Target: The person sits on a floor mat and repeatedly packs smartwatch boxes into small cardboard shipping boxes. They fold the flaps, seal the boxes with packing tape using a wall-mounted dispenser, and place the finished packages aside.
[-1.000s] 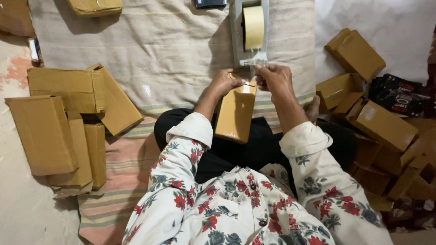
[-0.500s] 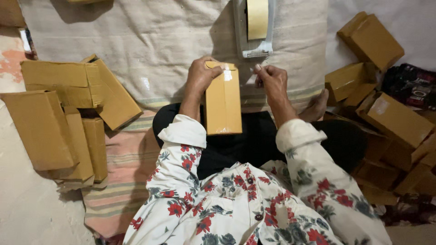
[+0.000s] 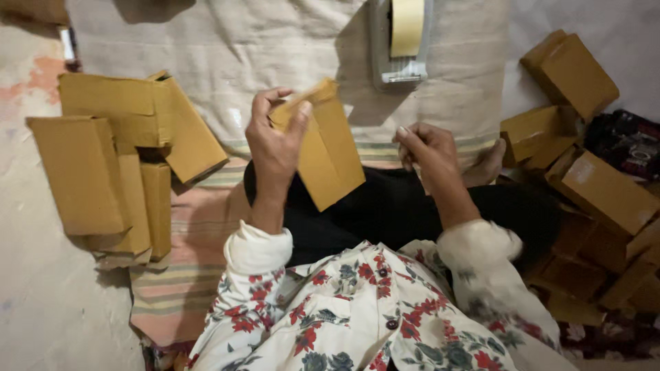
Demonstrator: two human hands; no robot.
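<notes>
Left hand gripping a small brown carton, right hand loosely curled beside it.

The left hand [image 3: 275, 141] has its fingers wrapped tight round the top of the brown carton [image 3: 326, 148], which tilts above the lap, near the striped edge of the cloth mat [image 3: 206, 41]. The right hand [image 3: 426, 148] sits apart from it, fingertips pinched together; whether they hold a scrap of tape I can't quite tell. A tape dispenser [image 3: 402, 41] rests at the mat's far edge, with stacked cartons [image 3: 110, 158] along its left edge.
</notes>
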